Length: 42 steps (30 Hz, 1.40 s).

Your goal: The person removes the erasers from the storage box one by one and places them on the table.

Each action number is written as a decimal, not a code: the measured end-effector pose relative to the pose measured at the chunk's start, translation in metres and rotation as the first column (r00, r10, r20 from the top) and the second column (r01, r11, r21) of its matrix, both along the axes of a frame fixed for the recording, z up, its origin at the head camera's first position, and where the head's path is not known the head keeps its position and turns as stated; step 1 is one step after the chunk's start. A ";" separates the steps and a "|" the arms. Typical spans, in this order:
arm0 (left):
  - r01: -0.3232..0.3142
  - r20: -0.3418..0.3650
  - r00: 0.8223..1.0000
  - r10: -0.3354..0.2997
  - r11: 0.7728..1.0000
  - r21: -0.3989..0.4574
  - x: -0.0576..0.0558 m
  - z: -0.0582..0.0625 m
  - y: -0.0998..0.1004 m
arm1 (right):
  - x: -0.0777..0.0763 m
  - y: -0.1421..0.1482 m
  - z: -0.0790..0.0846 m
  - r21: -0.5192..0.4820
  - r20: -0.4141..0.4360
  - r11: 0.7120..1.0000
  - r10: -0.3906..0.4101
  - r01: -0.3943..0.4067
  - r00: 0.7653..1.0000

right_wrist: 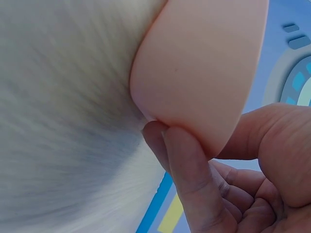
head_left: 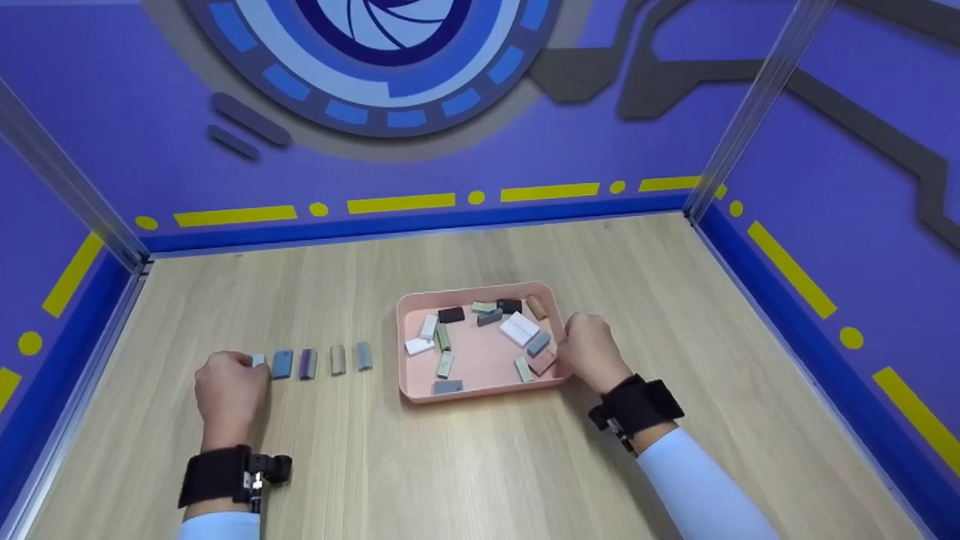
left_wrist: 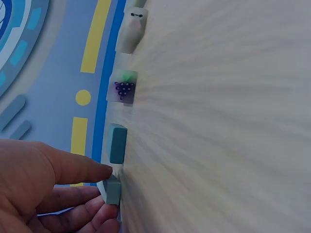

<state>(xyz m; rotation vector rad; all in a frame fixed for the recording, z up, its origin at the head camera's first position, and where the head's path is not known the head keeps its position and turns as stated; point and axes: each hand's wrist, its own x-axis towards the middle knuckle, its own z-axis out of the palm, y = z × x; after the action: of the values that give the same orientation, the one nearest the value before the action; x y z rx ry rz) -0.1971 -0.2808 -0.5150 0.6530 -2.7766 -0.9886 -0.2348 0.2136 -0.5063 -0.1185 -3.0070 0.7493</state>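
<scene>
At the left end of a row of small eraser-like blocks, my left hand [head_left: 232, 386] pinches a pale blue block [left_wrist: 112, 190] that stands on the table. Beside it are a blue block [left_wrist: 117, 144], a purple block with a grape picture [left_wrist: 123, 92], a beige block with a white cartoon figure [left_wrist: 132, 31] and a grey-blue block [head_left: 364, 356]. My right hand [head_left: 592, 351] grips the right side of a pink tray [right_wrist: 194, 73], thumb and fingers on its wall and rim. Inside the tray lie several loose blocks, among them a large white block [head_left: 519, 328].
The wooden table [head_left: 480, 472] carries the tray near its middle and the row to the left of it. Purple-blue panels [head_left: 420, 172] with yellow marks enclose the back and both sides. A black strap with a small camera [head_left: 262, 471] sits on each wrist.
</scene>
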 end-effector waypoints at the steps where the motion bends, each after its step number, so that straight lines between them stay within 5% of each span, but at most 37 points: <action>1: 0.000 0.003 1.000 0.000 1.000 -0.002 0.000 -0.001 0.000 | 0.000 0.000 0.000 0.001 -0.002 1.000 0.000 0.000 1.000; 12: -0.018 0.056 0.998 0.025 0.992 -0.124 0.003 0.014 0.003 | 0.001 -0.003 0.000 -0.010 0.032 1.000 0.000 0.001 0.999; 18: 0.005 -0.042 0.999 -0.014 0.979 -0.203 0.000 0.043 0.031 | -0.001 0.000 0.005 -0.023 0.116 1.000 0.017 -0.014 0.993; 26: 0.063 -0.226 0.970 -0.087 0.991 -0.114 -0.004 0.075 0.093 | -0.001 0.003 0.016 -0.027 0.143 0.999 0.028 -0.024 0.989; 35: 0.211 -0.155 0.959 -0.235 0.965 -0.154 -0.001 0.062 0.172 | -0.001 -0.002 0.025 -0.061 0.054 0.997 0.049 -0.046 0.997; 42: 0.316 -0.138 0.925 -0.354 0.918 -0.238 -0.001 0.038 0.219 | -0.003 -0.003 0.022 -0.025 0.040 0.999 0.035 -0.034 0.999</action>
<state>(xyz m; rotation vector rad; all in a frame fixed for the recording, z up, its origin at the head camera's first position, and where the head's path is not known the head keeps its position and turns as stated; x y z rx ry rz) -0.1977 -0.0618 -0.4768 0.0507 -2.8285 -0.7378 -0.2376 0.2101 -0.4846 -0.0830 -3.0462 0.7966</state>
